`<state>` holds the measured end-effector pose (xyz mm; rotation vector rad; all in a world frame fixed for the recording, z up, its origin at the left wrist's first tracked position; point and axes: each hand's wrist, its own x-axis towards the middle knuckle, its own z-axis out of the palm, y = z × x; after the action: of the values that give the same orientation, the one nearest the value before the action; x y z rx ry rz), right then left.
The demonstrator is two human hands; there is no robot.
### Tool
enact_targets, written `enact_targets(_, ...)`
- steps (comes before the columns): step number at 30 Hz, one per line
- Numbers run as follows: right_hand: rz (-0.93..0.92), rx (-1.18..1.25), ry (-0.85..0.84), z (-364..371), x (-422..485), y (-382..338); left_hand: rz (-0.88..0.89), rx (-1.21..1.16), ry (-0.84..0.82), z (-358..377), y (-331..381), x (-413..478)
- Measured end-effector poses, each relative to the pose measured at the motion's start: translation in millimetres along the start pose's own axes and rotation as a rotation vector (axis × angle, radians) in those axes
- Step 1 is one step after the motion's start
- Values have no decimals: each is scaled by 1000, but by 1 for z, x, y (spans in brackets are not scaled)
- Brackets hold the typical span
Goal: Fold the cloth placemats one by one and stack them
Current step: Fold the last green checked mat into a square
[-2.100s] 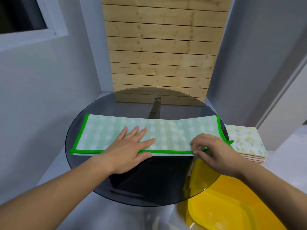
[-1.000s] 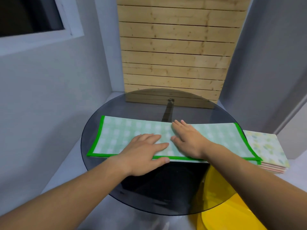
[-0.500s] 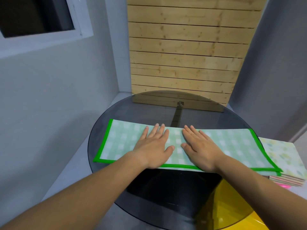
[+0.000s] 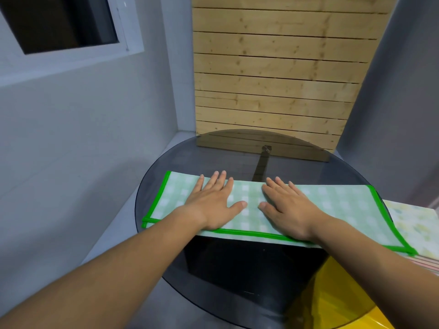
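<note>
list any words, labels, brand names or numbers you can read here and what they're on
No readable text anywhere in this view.
The green checked placemat carries only its check print.
The stack of folded placemats shows only a pastel pattern.
The glass table and the wooden slat panel bear no lettering.

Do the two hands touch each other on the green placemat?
Apart. The head view shows checked cloth between the thumb tips of the left hand and right hand; both lie flat on the green placemat.
</note>
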<state>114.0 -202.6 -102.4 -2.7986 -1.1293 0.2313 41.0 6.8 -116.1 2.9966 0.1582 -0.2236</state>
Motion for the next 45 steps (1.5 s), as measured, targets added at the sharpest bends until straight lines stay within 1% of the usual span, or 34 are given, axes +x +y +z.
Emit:
enact_targets(3, -45, 0, 15, 5, 5, -9, 9, 3, 11, 2, -1, 0)
enact_targets(10, -42, 10, 27, 15, 7, -5, -35, -33, 41, 6, -1, -1)
enact_targets(14, -40, 12, 16, 15, 7, -5, -183, -90, 61, 5, -11, -4)
enact_targets(18, -47, 3, 14, 13, 7, -5, -359, -91, 90, 1, -32, -8)
enact_targets(24, -48, -1, 9, 14, 6, -6, -453, 4, 94, -3, -36, -10)
enact_targets(25, -49, -4, 6, 15, 6, -6, -425, 37, 105, -4, -32, -10)
enact_targets(26, -48, -8, 2, 15, 6, -6, -348, 50, 125, -5, -26, -8)
enact_targets(28, -46, -17, -7, 14, 6, -6, -94, -5, 145, -7, -6, -4)
enact_targets(29, -46, -21, -7, 14, 7, -7, 15, -44, 129, -6, 6, -3)
enact_targets(30, -46, -20, -9, 14, 7, -7, 83, -73, 101, -5, 16, -2)
enact_targets(31, -47, -15, -12, 13, 6, -8, 114, -85, 78, -2, 23, -2)
enact_targets(36, -33, -3, -9, 11, 2, -1, 87, -21, 57, 11, 24, -3)
enact_targets(38, 23, -7, -15, 8, -3, 16, 83, 0, 52, 10, 25, -3)
enact_targets(43, 247, -7, -8, -1, -28, 76, 58, 50, -3, 6, 32, -7)
enact_targets(45, 272, -17, -5, 1, -32, 86, 34, 73, -2, 0, 42, -4)
